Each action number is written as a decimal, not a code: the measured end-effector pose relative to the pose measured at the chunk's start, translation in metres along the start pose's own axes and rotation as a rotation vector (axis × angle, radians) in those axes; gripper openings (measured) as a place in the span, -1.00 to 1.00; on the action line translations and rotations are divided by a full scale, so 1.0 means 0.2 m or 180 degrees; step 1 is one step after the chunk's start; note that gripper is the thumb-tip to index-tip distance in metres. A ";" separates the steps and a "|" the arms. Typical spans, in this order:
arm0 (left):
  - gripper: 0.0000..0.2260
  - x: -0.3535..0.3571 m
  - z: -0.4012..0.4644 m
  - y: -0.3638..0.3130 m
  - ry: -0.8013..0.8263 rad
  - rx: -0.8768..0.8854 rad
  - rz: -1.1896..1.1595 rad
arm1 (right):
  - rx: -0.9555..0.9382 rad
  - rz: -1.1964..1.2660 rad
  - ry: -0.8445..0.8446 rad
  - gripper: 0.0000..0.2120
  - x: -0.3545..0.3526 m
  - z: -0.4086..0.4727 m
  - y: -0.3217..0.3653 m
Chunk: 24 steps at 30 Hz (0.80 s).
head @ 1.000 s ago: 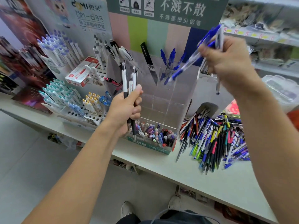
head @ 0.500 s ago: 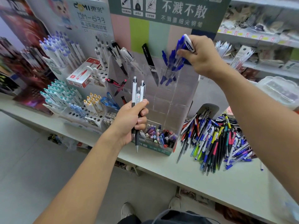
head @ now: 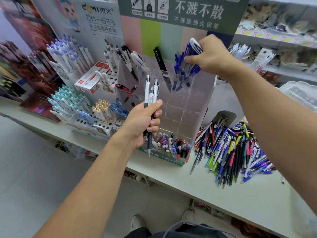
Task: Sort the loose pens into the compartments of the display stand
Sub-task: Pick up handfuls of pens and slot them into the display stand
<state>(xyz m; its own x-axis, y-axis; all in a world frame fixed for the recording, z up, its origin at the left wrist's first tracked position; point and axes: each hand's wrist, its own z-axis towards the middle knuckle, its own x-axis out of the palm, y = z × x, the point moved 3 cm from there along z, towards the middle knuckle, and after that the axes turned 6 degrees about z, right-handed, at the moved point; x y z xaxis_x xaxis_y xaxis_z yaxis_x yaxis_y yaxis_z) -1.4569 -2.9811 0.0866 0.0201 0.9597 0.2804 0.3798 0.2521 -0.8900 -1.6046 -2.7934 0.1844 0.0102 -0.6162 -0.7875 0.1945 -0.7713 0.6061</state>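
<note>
Right hand has brought its blue pens down into the stand's far-right compartment, grip loosening. Left hand still clutches white pens, next to sort.

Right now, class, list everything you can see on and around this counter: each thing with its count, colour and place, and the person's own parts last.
Display stand: one, clear, centre of the counter.
Blue pens: a bunch, top right compartment.
Black pen: one, compartment left of the blue.
Loose pens: a big mixed-colour pile, counter right of the stand.
Pen rack: one, white with holes, holding teal, purple and yellow-capped pens, left.
Red and white box: one, on the rack.
Shoes: two, white, on the floor.
Left hand: grips three white and black pens.
Right hand: fingers on the blue pens.
</note>
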 end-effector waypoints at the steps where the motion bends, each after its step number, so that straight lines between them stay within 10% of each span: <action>1: -0.93 0.00 0.00 0.00 0.0027 0.0029 0.0038 | -0.0007 -0.0199 0.0095 -0.57 0.01 -0.01 0.00; 9: -0.86 -0.02 -0.03 0.00 0.0358 0.0013 -0.0374 | 0.0121 -0.0019 -0.1280 -0.47 0.02 -0.13 -0.11; 20: -0.83 -0.06 -0.06 0.08 0.0488 -0.0107 -0.0026 | -0.0034 -0.0028 -0.0992 -0.76 0.12 -0.13 0.04; 24: -0.86 -0.10 -0.08 0.06 0.0373 0.0091 0.0343 | 0.0000 0.0805 -0.0606 -0.53 0.23 -0.36 0.12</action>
<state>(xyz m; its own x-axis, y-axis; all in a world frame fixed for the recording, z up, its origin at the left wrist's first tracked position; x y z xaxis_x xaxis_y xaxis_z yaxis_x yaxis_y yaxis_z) -1.4385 -2.9980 0.0751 0.1678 0.9606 0.2214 0.3433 0.1536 -0.9266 -1.5298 -2.8292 0.1539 -0.1257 -0.8073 -0.5766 0.2093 -0.5897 0.7801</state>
